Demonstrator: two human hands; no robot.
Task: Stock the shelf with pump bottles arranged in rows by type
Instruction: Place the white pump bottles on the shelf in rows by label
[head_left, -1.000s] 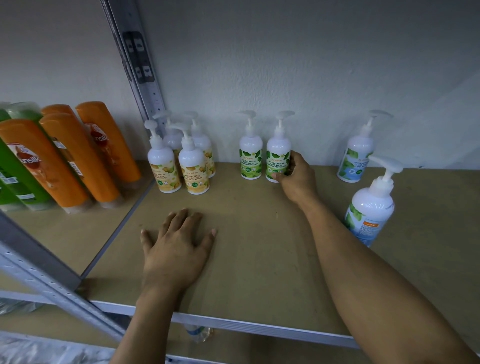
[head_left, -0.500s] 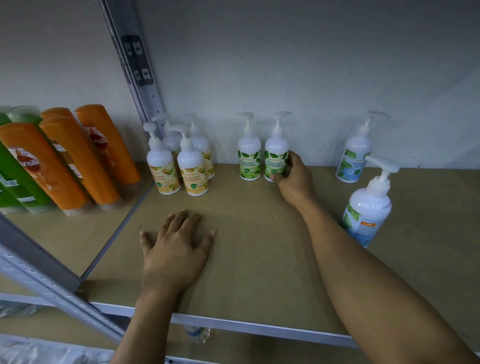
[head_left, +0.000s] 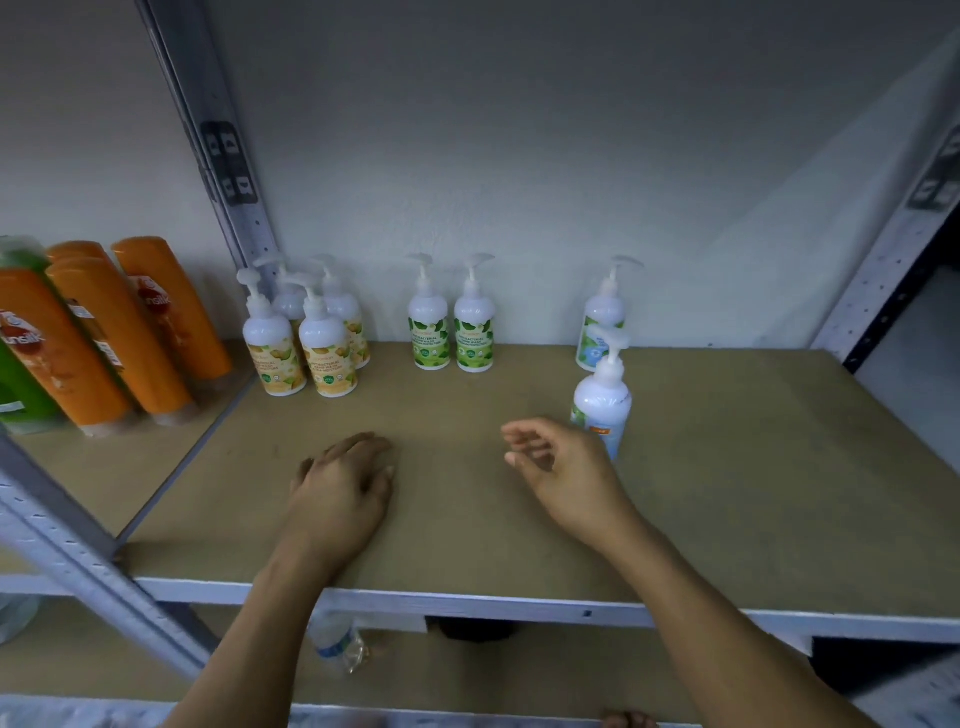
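Upright blue-label pump bottle (head_left: 605, 402) is seen just beyond-right of the right grip (head_left: 566, 473), loosely spread, empty; left grip (head_left: 340, 483) is laid flat on the shelf (head_left: 467, 551), farther off.

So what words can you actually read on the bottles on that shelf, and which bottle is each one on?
"unsilk": white letters on the nearest tall orange plastic bottle, cut off by the picture's edge.
"nsilk": on the rearmost tall orange plastic bottle, blurred.
Too small and blurred to read: the print on the yellow-label white pump bottles, the green-label white pump bottles and the blue-label white pump bottles.
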